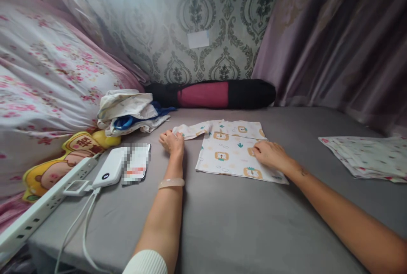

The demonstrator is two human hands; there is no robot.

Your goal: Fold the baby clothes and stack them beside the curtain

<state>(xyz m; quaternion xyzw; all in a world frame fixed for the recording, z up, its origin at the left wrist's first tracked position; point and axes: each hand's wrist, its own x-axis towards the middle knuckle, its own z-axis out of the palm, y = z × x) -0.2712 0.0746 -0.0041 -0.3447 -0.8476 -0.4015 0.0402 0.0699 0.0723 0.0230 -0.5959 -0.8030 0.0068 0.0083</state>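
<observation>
A white child's shirt (233, 157) with an orange lion print lies flat on the grey bed sheet, its body squared up and one sleeve (195, 130) stretched out to the left. At the end of that sleeve is my left hand (172, 141), its fingers closed on the cuff. My right hand (271, 154) rests over the right side of the shirt, fingers bent and pinched together on the cloth. The fingertips of the right hand are partly hidden.
A crumpled clothes pile (127, 110) lies left. Near it are a phone (136, 163), a white power bank (110, 167) with cables, a power strip (47, 199) and a yellow plush (44, 176). Folded cloth (369, 157) sits right; a black-and-pink roll (203, 94) lies along the wall.
</observation>
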